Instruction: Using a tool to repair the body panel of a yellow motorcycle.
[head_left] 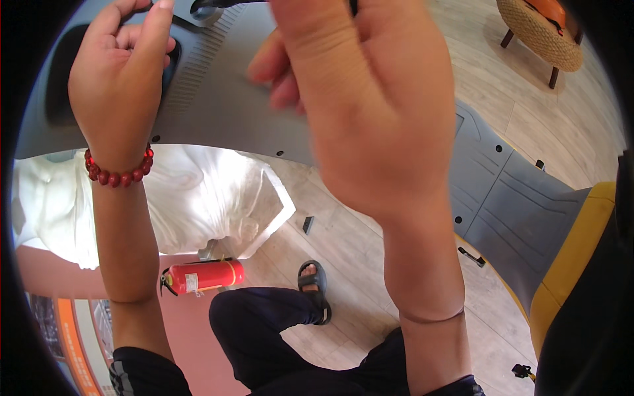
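A large grey plastic panel (218,105) with ribbed vents and a dark oval recess fills the top of the view, held up close to me. My left hand (122,72), with a red bead bracelet (119,173) on the wrist, pinches the panel's upper part beside the recess. My right hand (370,99) is raised in front of the panel with its back toward me. Its fingers curl around a thin black tool (228,3) that reaches a round fitting at the panel's top edge. The tool's tip is cut off by the frame.
A red fire extinguisher (205,276) lies on the wooden floor by a white marble-patterned slab (218,198). My dark-trousered leg and sandalled foot (312,280) are below. A grey moulded shell with a yellow edge (508,211) stands at the right, and a wicker stool (538,30) at the far right.
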A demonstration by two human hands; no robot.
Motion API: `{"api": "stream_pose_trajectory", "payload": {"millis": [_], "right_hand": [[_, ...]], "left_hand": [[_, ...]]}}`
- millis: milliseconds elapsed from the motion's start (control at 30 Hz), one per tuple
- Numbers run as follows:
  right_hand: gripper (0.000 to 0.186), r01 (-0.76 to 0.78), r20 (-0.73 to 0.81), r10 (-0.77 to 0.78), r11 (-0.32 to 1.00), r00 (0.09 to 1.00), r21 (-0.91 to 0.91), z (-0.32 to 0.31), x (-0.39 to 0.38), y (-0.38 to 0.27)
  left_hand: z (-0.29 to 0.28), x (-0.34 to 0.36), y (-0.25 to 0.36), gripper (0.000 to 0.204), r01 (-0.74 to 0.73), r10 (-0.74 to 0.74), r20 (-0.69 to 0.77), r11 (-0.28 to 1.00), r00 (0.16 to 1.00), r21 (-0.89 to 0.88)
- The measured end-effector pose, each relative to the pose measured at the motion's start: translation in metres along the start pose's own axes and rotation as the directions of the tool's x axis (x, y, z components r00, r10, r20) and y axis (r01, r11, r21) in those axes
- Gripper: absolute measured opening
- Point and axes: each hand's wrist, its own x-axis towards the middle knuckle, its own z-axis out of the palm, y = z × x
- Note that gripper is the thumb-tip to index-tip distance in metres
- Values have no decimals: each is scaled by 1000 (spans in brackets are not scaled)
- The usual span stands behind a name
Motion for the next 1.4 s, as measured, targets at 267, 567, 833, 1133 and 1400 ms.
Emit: {"api": "stream_pose_trajectory", "payload": {"millis": [267,567,833,1133,1400], "right_hand": [[28,-203,249,184,978,951,53,-33,19,-2],[27,-279,160,251,942,955,185,-14,17,7],[26,-323,171,292,926,941,194,-19,18,1],[24,-121,171,122,992,978,-19,-29,6,-12],[23,-170,11,170,975,985,147,1,15,7]], "left_hand": [[-1,1,2,33,-6,6,14,998,1000,61],[2,1,1,32,-7,7,-4,1000,1000,15],[2,0,5,32,-2,4,-29,995,1000,99],[3,0,2,33,-16,17,-23,999,1000,28],[6,-1,4,33,-22,23,-40,1000,999,15]]}}
